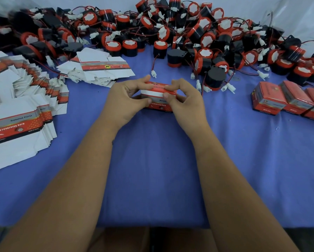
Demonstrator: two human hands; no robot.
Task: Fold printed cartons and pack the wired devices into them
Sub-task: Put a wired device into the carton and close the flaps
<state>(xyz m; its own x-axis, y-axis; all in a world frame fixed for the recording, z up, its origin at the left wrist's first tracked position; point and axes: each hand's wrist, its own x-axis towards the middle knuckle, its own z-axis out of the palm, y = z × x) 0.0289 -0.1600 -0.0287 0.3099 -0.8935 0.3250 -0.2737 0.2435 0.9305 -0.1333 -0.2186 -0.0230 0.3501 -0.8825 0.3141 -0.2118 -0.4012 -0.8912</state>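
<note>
A red, grey and white printed carton (158, 102) stands on the blue cloth in the middle of the table, its top flap nearly down. My left hand (127, 99) grips its left side, fingers curled over the top edge. My right hand (183, 99) holds its right side, the thumb pressing the white flap edge. Whether a device is inside is hidden. A big heap of black and red wired devices (170, 33) with white plugs lies behind the carton.
Flat unfolded cartons lie fanned at the left (21, 99) and in a smaller stack behind my left hand (101, 68). Three closed cartons (287, 99) stand in a row at the right. The blue cloth (152, 160) ends at the near table edge.
</note>
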